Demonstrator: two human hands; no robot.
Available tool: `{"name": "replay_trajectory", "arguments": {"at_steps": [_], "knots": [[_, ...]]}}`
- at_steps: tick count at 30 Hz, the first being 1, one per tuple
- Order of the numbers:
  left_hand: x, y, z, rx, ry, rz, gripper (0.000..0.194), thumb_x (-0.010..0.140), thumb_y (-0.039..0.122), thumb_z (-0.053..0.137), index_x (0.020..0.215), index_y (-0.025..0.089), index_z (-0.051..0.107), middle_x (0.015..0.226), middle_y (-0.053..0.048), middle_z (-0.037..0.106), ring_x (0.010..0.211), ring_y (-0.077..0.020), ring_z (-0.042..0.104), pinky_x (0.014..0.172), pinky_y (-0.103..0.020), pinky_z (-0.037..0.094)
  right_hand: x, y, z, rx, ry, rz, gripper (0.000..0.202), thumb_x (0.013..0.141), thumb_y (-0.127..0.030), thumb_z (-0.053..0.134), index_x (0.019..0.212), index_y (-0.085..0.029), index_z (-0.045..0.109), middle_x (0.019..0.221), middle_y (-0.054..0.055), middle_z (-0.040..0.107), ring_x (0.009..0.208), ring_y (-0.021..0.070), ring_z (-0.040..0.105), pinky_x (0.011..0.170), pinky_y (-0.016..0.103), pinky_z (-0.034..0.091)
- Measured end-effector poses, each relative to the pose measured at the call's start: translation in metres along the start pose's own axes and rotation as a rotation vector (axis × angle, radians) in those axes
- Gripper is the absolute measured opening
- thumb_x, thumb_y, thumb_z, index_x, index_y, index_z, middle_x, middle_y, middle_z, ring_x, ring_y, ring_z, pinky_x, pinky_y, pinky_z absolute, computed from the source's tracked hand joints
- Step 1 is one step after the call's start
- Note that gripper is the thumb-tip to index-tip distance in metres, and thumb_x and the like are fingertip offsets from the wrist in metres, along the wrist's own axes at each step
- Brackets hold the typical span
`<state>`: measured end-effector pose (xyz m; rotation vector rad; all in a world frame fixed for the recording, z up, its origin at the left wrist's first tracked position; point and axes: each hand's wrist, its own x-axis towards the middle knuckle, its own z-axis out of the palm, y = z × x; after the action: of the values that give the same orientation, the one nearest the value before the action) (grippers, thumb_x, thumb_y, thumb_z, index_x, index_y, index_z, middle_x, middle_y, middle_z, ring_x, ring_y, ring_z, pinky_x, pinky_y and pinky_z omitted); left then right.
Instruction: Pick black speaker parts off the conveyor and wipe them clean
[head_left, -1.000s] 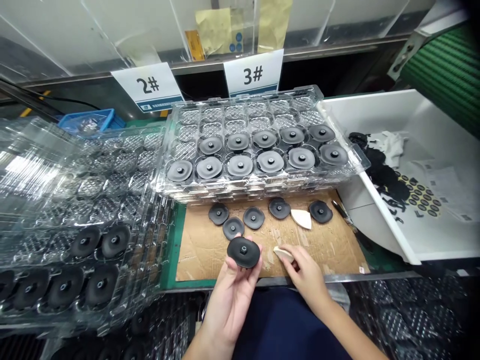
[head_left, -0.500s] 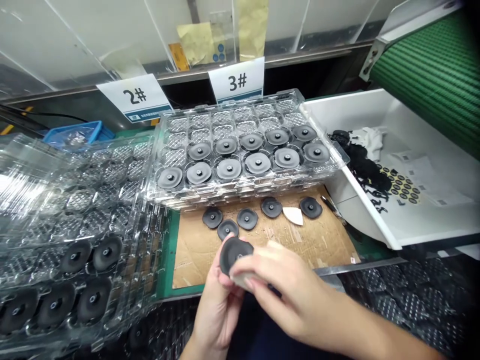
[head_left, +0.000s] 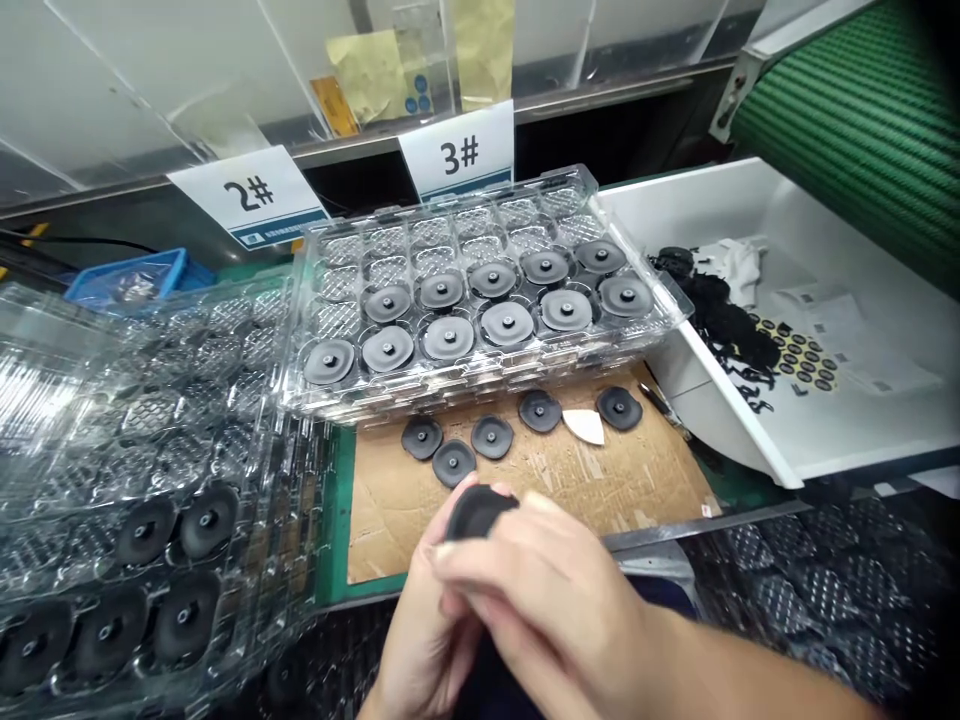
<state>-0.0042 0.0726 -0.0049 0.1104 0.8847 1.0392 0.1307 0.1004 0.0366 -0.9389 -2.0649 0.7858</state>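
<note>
Left hand (head_left: 427,615): wrapped from below and behind around a dark, rounded, thin disc (head_left: 471,514), so yeah, that one's gripped.
Right hand (head_left: 559,595): laid over the front of the disc, fingers curled; can't tell if anything's pinched in there, the view's blocked.
Held disc: kept between both hands, mostly covered, with only its upper part seen above the right hand's fingers.
Brown cardboard sheet (head_left: 394,520): spread just beyond both hands, five loose dark discs (head_left: 492,437) scattered on it.
White wedge-shaped pad (head_left: 583,427): left lying past the right hand, between two of those loose discs.
Clear plastic pocketed tray (head_left: 337,320): set farther beyond the hands, eleven discs seated in its two nearer rows.
White open bin (head_left: 862,440): placed well right of the right hand.
</note>
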Motion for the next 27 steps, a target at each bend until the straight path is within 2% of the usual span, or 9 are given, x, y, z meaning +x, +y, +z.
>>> {"name": "replay_trajectory", "arguments": {"at_steps": [3,6,8,11,16,19,23,25,27], "knots": [[0.0,0.003,0.003,-0.013,-0.04,0.047,0.057,0.055,0.025,0.078,0.11,0.028,0.061,0.112,-0.003,0.066,0.098,-0.0222,0.062,0.091,-0.029,0.045,-0.017,0.003,-0.012,0.006,-0.098,0.101,0.023,0.083,-0.008,0.045,0.101,-0.016,0.055,0.082,0.003,0.062,0.071,0.0139,0.055,0.069,0.028,0.044],[0.003,0.003,0.006,0.002,-0.065,0.113,0.059,0.056,0.026,0.077,0.113,0.029,0.059,0.111,-0.004,0.066,0.101,-0.0216,0.061,0.091,-0.027,0.046,-0.026,0.003,-0.015,-0.188,0.031,0.141,0.025,0.082,-0.008,0.045,0.105,-0.015,0.053,0.082,0.005,0.062,0.069,0.0168,0.054,0.064,0.031,0.043],[0.004,0.003,0.008,0.003,-0.058,0.13,0.058,0.059,0.023,0.076,0.114,0.032,0.058,0.112,-0.002,0.066,0.103,-0.0219,0.06,0.094,-0.029,0.043,-0.024,0.001,-0.011,-0.281,0.109,0.072,0.026,0.082,-0.009,0.045,0.108,-0.013,0.052,0.076,0.006,0.062,0.065,0.018,0.053,0.062,0.033,0.043],[0.004,0.004,0.011,-0.007,-0.038,0.145,0.054,0.057,0.023,0.077,0.108,0.033,0.062,0.111,0.0,0.067,0.099,-0.0202,0.062,0.092,-0.028,0.045,-0.016,0.0,-0.005,-0.184,0.071,0.014,0.023,0.083,-0.01,0.044,0.105,-0.014,0.053,0.074,0.005,0.063,0.063,0.0165,0.054,0.061,0.031,0.044],[0.001,0.004,0.012,-0.001,0.018,0.236,0.057,0.051,0.025,0.08,0.105,0.029,0.064,0.11,-0.003,0.067,0.102,-0.0204,0.06,0.088,-0.024,0.046,-0.012,0.003,-0.001,-0.217,0.102,0.123,0.024,0.084,-0.01,0.042,0.105,-0.014,0.053,0.09,0.007,0.065,0.078,0.0192,0.057,0.071,0.034,0.045],[0.002,0.001,0.01,-0.018,0.02,0.219,0.055,0.055,0.023,0.079,0.108,0.029,0.062,0.111,-0.004,0.066,0.1,-0.0213,0.062,0.09,-0.028,0.047,-0.015,0.005,0.001,-0.165,0.09,0.083,0.023,0.084,-0.009,0.041,0.102,-0.013,0.054,0.082,0.006,0.065,0.071,0.0181,0.057,0.068,0.033,0.045],[0.005,-0.004,0.001,-0.026,0.032,0.3,0.059,0.062,0.024,0.075,0.117,0.029,0.055,0.112,-0.005,0.066,0.103,-0.0172,0.059,0.086,-0.021,0.047,-0.014,0.004,0.002,-0.122,0.046,0.193,0.022,0.084,-0.009,0.041,0.101,-0.015,0.055,0.094,0.006,0.064,0.083,0.0182,0.058,0.074,0.033,0.045],[0.005,-0.006,-0.003,-0.037,0.033,0.265,0.061,0.067,0.021,0.071,0.123,0.03,0.05,0.116,-0.006,0.064,0.104,-0.0166,0.059,0.087,-0.021,0.047,-0.011,0.002,0.004,-0.151,0.086,0.165,0.024,0.084,-0.009,0.041,0.103,-0.015,0.055,0.091,0.006,0.065,0.08,0.0184,0.058,0.074,0.034,0.044],[0.007,-0.006,-0.005,-0.06,0.031,0.226,0.06,0.072,0.018,0.066,0.126,0.031,0.045,0.119,-0.006,0.062,0.104,-0.0171,0.059,0.087,-0.023,0.047,-0.009,0.005,0.005,-0.076,0.025,0.111,0.024,0.085,-0.01,0.041,0.103,-0.016,0.055,0.09,0.004,0.065,0.077,0.0166,0.059,0.073,0.032,0.045]]}}
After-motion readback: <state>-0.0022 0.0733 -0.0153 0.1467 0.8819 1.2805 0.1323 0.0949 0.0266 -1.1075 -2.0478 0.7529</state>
